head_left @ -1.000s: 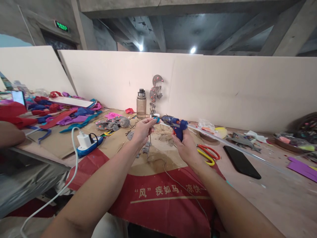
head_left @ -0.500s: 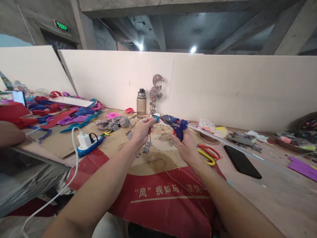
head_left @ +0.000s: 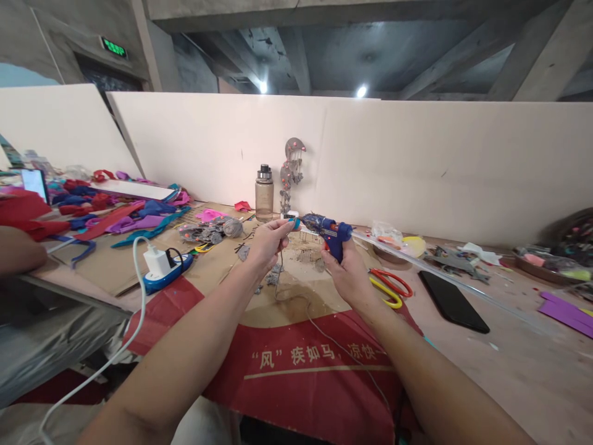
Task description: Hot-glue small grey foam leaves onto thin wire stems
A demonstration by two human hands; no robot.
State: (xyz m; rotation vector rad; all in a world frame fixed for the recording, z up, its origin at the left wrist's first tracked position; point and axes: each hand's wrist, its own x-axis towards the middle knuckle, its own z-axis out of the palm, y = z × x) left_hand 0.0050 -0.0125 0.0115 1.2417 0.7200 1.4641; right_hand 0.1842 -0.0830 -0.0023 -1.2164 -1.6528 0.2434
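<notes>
My left hand [head_left: 271, 241] is closed in a pinch, with a small teal piece [head_left: 296, 224] at its fingertips. A thin grey cord [head_left: 296, 298] trails from below it across the cardboard. My right hand [head_left: 345, 275] is wrapped around the handle of a blue glue gun [head_left: 330, 230], its dark nozzle pointing left, close to the teal piece. Whether they touch cannot be made out. A long clear glue stick [head_left: 417, 262] sticks out from the gun's back. Small grey pieces [head_left: 274, 275] lie on the cardboard below my hands.
Scissors [head_left: 386, 290] and a black phone [head_left: 454, 301] lie to the right. A bottle [head_left: 264, 196] and a grey hanging ornament [head_left: 294, 167] stand by the white board. Grey yarn [head_left: 232, 227], a blue power strip [head_left: 167, 275] with a white cable and coloured cloth [head_left: 139, 216] are left.
Almost nothing differs. Both hands keep their places, and the glue gun's nozzle stays close to the teal piece; the view has shifted very slightly.
</notes>
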